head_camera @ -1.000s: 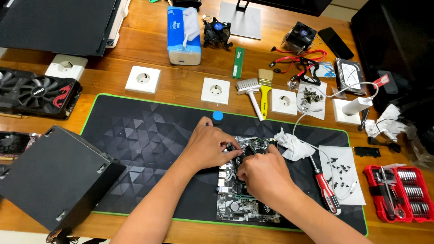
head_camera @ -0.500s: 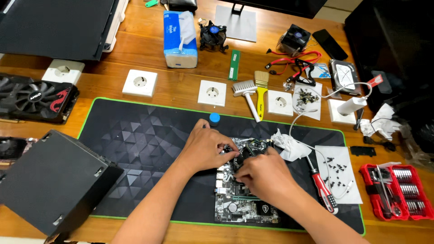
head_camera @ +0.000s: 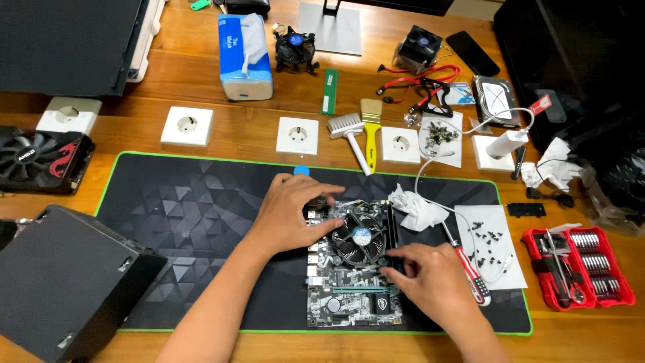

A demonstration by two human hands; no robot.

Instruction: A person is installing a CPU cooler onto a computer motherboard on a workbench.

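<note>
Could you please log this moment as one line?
left hand on cooler fan | right hand at fan edge | motherboard on mat

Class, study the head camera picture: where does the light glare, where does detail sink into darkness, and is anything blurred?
Head view: soft glare on the brown wooden table near the top; the black bags at upper right lose detail in shadow; the left hand, right hand and round black cooler fan look sharp.

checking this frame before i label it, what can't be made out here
Head view only:
- Motherboard: its left and right edges are hidden under the left hand and right hand.
- Cooler fan: whether the fingers actually touch it cannot be told.
- Black case: cut off by the bottom-left edge.
- Loose screws: too small to tell apart.
</note>
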